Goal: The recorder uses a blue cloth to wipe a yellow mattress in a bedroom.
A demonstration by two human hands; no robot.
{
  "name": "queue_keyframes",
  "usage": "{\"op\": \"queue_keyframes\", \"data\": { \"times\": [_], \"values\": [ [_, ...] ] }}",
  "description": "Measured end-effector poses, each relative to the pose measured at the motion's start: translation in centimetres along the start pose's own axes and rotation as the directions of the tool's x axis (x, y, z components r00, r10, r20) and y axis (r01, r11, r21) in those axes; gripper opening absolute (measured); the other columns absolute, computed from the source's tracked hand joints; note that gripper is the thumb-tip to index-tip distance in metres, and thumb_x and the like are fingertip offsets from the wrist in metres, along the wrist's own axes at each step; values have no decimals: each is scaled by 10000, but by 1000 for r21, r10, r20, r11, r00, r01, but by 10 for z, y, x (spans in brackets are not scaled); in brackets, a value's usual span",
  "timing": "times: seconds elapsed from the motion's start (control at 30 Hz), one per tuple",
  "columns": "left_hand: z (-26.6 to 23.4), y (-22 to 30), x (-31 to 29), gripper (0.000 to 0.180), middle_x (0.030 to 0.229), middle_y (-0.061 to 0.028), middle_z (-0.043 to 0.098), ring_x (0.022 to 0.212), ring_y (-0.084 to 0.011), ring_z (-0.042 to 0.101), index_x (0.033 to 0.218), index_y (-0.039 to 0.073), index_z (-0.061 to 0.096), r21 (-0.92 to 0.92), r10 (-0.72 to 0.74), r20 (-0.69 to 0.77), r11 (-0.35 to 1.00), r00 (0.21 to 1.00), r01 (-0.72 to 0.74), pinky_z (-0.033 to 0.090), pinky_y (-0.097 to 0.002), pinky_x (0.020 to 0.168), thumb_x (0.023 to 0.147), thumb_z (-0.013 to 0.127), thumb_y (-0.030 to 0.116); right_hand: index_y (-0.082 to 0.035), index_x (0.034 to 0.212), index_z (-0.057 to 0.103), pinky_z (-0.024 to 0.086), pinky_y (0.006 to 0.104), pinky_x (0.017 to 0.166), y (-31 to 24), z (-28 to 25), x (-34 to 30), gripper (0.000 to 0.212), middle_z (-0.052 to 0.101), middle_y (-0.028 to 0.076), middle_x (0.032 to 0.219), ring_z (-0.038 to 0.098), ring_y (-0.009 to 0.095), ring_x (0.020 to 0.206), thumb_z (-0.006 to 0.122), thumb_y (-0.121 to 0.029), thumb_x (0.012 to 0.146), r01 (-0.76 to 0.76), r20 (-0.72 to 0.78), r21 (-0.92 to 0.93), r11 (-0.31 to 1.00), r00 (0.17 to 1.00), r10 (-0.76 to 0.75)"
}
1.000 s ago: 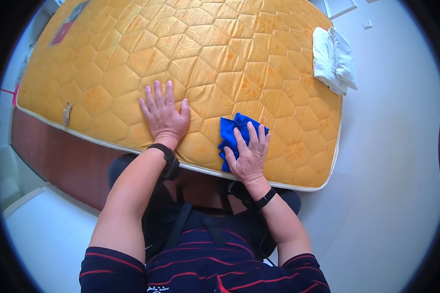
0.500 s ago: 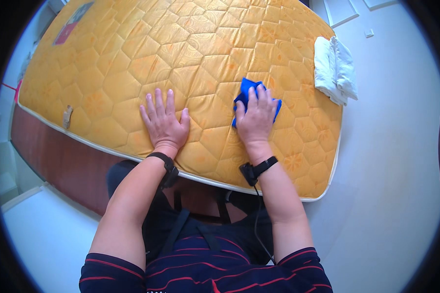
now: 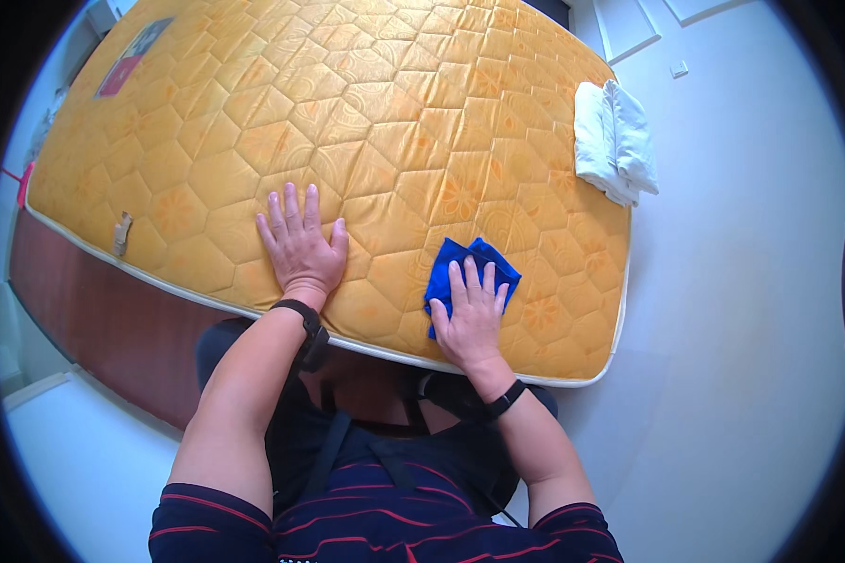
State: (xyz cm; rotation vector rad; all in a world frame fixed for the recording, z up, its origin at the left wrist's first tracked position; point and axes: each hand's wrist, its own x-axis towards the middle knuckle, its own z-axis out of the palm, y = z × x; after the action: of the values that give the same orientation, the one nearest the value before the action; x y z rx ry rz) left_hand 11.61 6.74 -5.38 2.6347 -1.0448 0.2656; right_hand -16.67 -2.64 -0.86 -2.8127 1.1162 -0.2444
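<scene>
A yellow quilted mattress (image 3: 385,122) with a white piped edge spreads out in front of me. My left hand (image 3: 302,246) lies flat on it near the front edge, palm down, fingers spread, holding nothing. To the right, my right hand (image 3: 474,324) rests palm down on a folded blue cloth (image 3: 446,267). Its fingers are stretched out and apart over the cloth, pressing rather than wrapping round it. The cloth shows beyond and on both sides of the fingers; the part under the palm is hidden. Each wrist wears a black band.
Folded white fabric (image 3: 613,141) sits at the mattress's right edge. Near the left front edge is a small tan scrap (image 3: 122,235); a grey and red label (image 3: 133,58) is farther back. A reddish-brown panel (image 3: 94,324) runs below the mattress.
My right hand and the blue cloth have come back toward me, near the front edge. The left hand stays flat at its place. The whole view has shifted slightly.
</scene>
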Motion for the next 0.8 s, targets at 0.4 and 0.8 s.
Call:
{"op": "queue_keyframes", "data": {
  "times": [0.4, 0.8],
  "values": [
    [-6, 1, -2, 776, 1785, -192, 350, 1676, -428, 223, 1684, 143, 469, -17, 2, 5, 1000, 1000, -2, 97, -629, 1357, 1016, 610, 511, -165, 1656, 482, 154, 626, 1349, 54, 15, 69, 794, 408, 150, 1755, 278, 441, 1647, 675, -528, 977, -106, -90, -68, 992, 991, 100],
    [-4, 1, -1, 781, 1776, -189, 366, 1668, -435, 240, 1677, 152, 486, -19, 5, -18, 1000, 1000, -5, 115, -644, 1353, 1003, 622, 524, -183, 1635, 516, 172, 610, 1352, 53, 16, 70, 782, 441, 127, 1741, 314, 410, 1639, 696, -525, 956, -119, -148, -21, 993, 982, 114]
  ]
}}
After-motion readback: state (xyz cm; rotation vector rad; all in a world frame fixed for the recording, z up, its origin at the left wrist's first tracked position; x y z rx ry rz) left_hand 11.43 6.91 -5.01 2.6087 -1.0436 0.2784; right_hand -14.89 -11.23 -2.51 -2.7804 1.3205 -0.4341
